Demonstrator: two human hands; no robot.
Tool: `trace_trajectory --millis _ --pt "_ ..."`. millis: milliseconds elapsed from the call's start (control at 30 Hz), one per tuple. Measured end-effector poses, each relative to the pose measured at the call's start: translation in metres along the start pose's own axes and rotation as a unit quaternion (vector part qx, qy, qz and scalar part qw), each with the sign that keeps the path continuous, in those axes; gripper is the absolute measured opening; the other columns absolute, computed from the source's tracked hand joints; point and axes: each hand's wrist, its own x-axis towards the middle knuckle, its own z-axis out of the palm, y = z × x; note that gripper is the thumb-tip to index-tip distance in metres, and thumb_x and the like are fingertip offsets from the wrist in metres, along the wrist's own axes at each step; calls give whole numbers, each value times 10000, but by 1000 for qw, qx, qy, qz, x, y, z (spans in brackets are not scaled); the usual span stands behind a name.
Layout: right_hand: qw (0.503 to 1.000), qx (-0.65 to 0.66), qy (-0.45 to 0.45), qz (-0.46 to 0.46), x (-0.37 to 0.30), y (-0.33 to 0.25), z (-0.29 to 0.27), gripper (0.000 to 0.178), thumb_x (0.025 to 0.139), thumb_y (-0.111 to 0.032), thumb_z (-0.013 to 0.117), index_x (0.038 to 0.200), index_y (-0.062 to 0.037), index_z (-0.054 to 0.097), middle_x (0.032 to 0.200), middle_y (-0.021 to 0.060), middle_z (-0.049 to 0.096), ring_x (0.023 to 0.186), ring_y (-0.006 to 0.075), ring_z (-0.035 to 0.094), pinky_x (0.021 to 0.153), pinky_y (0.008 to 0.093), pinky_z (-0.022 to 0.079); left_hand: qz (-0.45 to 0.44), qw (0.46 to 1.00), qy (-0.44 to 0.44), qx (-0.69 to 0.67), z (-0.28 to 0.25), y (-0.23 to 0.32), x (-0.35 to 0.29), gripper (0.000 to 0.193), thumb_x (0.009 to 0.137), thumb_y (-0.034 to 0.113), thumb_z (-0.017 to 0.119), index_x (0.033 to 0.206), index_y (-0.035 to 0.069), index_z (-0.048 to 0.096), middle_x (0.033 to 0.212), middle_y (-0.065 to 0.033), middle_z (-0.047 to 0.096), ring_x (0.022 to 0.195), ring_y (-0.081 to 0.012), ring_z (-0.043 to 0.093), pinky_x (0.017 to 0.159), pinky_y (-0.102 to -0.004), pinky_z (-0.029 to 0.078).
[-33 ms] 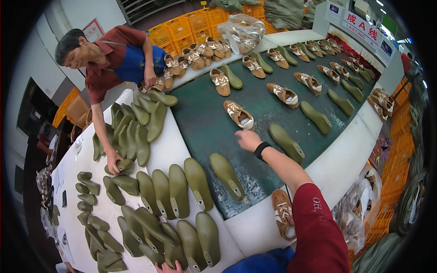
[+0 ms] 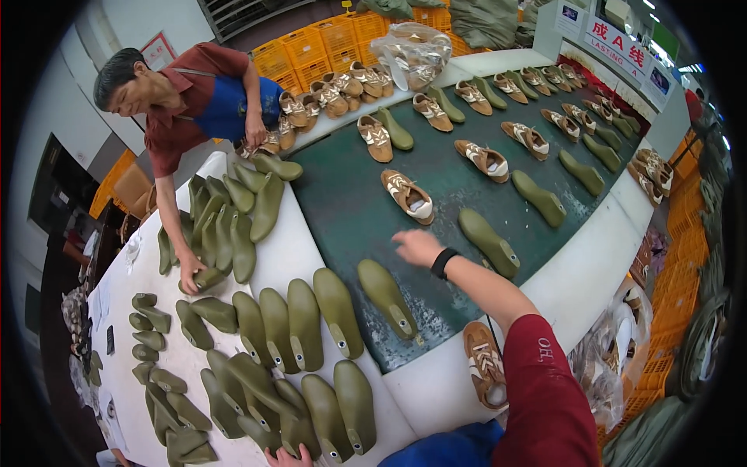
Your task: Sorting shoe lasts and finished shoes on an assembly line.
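Observation:
My right hand (image 2: 418,247), with a black band on the wrist, hovers over the dark green conveyor belt (image 2: 334,202). Its fingers are loosely bent and apart, with nothing between them. Just beyond it lies a brown and white sneaker (image 2: 408,196), not touched by the hand. Green shoe lasts lie on either side, one nearer me (image 2: 387,300) and one to the right (image 2: 488,243). At the bottom edge my left hand (image 2: 289,458) has its fingers round the near end of a green shoe last (image 2: 298,428); the rest of that hand is cut off.
Several lasts cover the white table (image 2: 397,412) on the left. Opposite, a co-worker's hand (image 2: 189,271) grips a last. Sneakers and lasts stand in rows along the belt. One sneaker (image 2: 485,366) sits on the near white ledge. Orange crates (image 2: 299,54) stand behind.
My right hand has drawn back slightly toward me and left, away from the sneaker. My left hand has stayed at the last.

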Motion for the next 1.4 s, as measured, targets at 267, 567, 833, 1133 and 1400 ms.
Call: trace_trajectory --millis 267,567,833,1133,1400 --pt "957 -160 -243 -21 -90 -78 47 557 810 -324 562 1319 -177 390 873 147 645 813 302 635 683 403 496 -18 998 -57 -3 19 -17 2 479 763 334 645 1073 -24 570 1079 -229 558 1092 -406 427 955 -462 327" --pt "976 -172 -132 29 -109 -52 42 637 797 -203 592 1368 -187 310 844 121 649 800 280 638 687 391 497 36 991 131 -16 50 -39 -9 366 695 278 668 798 -55 554 860 -172 555 1136 -410 386 963 -496 314" --pt "987 -114 -99 59 -150 -86 -36 472 777 -220 554 1239 -148 490 1013 140 633 926 299 611 780 410 486 51 990 132 -8 51 -41 -12 398 724 267 667 939 -57 586 982 -191 594 1129 -395 421 949 -465 351" --pt "980 147 73 110 -404 -115 -173 441 807 -247 562 1197 -45 522 935 166 646 856 278 620 796 349 476 366 864 -70 -338 -40 35 -34 444 789 233 644 1158 20 522 1160 -202 511 1075 -332 481 915 -418 383" --pt "792 -204 373 437 -724 -136 -237 352 772 -144 563 1113 -55 570 930 185 633 880 332 603 779 397 477 716 615 -288 -160 -94 126 -91 489 804 211 626 1220 6 472 1122 -246 533 1058 -388 492 915 -431 390"
